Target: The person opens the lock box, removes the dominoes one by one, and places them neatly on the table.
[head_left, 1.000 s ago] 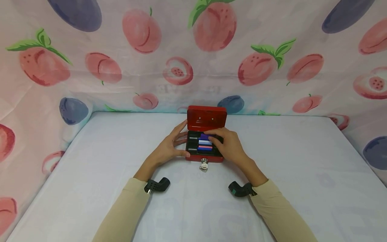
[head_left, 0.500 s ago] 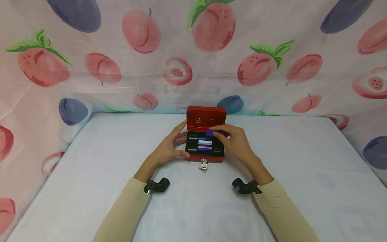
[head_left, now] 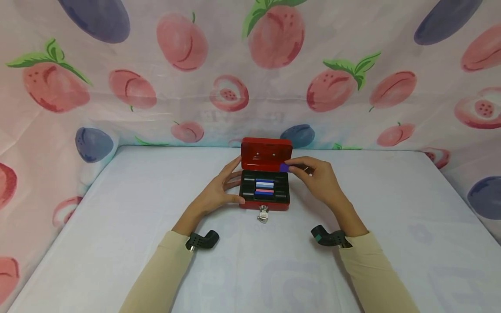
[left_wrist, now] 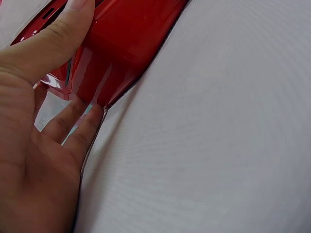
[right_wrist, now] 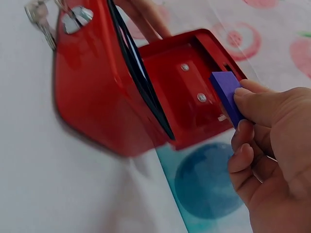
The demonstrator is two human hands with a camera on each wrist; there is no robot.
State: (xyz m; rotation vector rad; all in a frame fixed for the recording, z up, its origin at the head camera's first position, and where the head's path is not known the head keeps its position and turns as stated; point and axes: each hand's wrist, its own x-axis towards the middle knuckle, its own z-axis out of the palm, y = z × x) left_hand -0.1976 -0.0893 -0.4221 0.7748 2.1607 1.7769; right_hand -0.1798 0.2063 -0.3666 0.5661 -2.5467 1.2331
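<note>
A small red cash box stands with its lid raised. Inside its black tray lie several flat blocks in white, blue and pink. My left hand rests on the box's left side, thumb at the front corner and index finger up by the lid; the left wrist view shows the other fingers, fairly straight, touching the red wall. Between thumb and fingertips my right hand pinches a purple rectangular block, held in front of the lid's right edge and above the tray.
Keys hang from the lock at the box's front. White cloth covers the table, and a fruit-printed curtain rises close behind the lid. Each wrist wears a black camera mount.
My right hand has lifted the purple block out of the tray and carried it to the right, toward the lid's right edge. The left hand has stayed against the box.
</note>
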